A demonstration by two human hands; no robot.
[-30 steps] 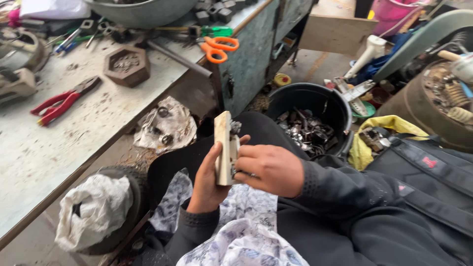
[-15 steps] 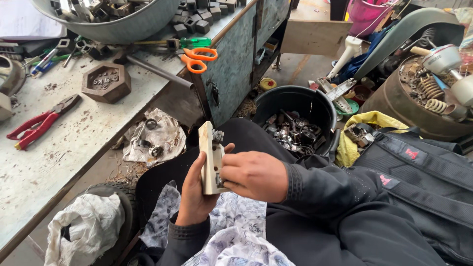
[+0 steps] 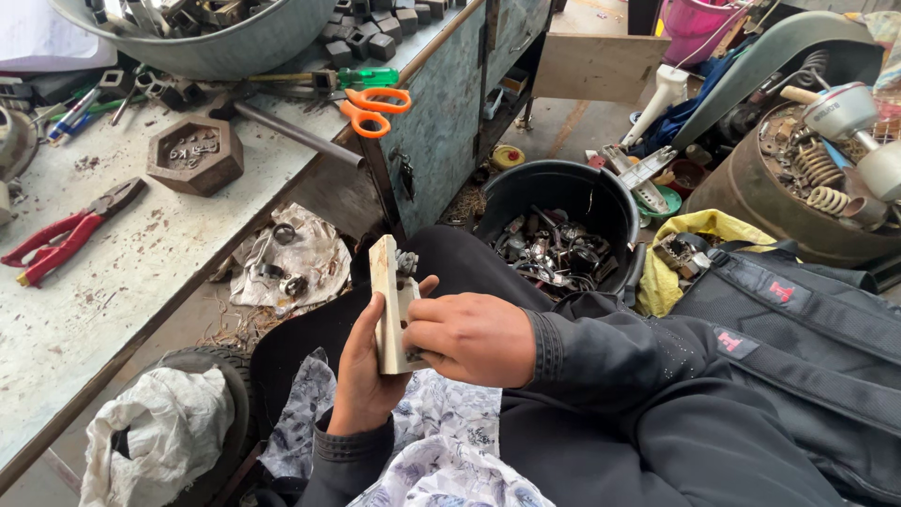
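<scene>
A pale metal plate with a small lock mechanism stands upright over my lap. My left hand grips it from behind and below. My right hand closes on its lower front edge, fingers curled over the part. The mechanism's grey end sticks out near the top of the plate. Both sleeves are dark.
A black bucket of metal scrap sits just beyond my knees. The workbench at left carries red pliers, orange scissors, a hexagonal block and a metal bowl. A rusty drum stands at right.
The view has shifted slightly, so bench and bucket sit differently in frame. Both hands keep hold of the plate, which has stayed upright over my lap.
</scene>
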